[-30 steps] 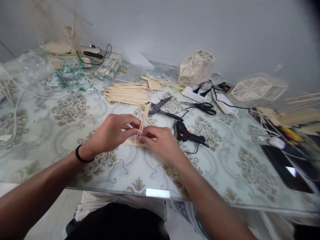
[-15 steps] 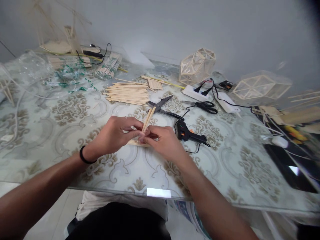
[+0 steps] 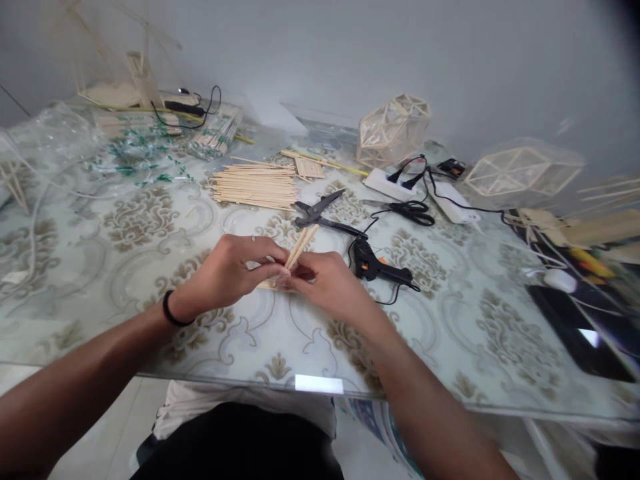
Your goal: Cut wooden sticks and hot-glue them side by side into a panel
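Two thin wooden sticks (image 3: 302,247) stand tilted up between my hands, their upper ends slightly apart. My left hand (image 3: 243,267) pinches them near the lower end, thumb against fingers. My right hand (image 3: 317,277) is closed on the same sticks from the other side, fingertips touching those of the left. Partly hidden below the hands, more pale sticks (image 3: 267,285) lie on the table. Beyond them is a pile of wooden sticks (image 3: 255,184), with black-handled shears (image 3: 320,212) lying open beside it. A black glue gun (image 3: 373,261) rests right of my right hand.
A power strip (image 3: 393,184) with plugs, scissors (image 3: 413,212) and cords lie at the back right. Two stick-framed polyhedra (image 3: 393,130) stand by the wall. Bagged sticks (image 3: 216,133) are at the back left, a dark phone-like slab (image 3: 575,330) at the right. The glass-topped table's edge (image 3: 240,383) is near me.
The upper ends of the sticks have tipped a little to the right and lower. Both hands keep their pinch and have barely shifted.
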{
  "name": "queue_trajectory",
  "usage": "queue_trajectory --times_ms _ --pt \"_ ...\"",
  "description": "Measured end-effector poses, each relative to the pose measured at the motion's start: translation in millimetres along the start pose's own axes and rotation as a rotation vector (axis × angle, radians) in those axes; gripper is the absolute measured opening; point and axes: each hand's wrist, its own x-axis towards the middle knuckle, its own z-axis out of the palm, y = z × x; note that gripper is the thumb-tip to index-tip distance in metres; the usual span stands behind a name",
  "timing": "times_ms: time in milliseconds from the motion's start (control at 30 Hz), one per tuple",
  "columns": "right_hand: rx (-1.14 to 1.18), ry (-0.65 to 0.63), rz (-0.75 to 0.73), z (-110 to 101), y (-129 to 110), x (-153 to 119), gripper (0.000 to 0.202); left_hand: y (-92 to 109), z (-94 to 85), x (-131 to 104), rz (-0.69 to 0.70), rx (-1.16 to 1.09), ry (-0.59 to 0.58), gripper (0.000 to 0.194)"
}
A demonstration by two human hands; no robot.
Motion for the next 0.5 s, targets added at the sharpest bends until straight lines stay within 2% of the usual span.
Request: queue_trajectory --times_ms 200,500 --pt "-0.013 0.002 -0.003 -0.3 0.6 -0.1 0.01 -1.0 1.4 -0.8 0.006 0.02 0.01 0.003" --pt "-0.043 -0.013 -0.019 1.3 3.1 1.1 0.01 -1.3 -4.4 2.9 -0.041 -0.002 -0.057 0.008"
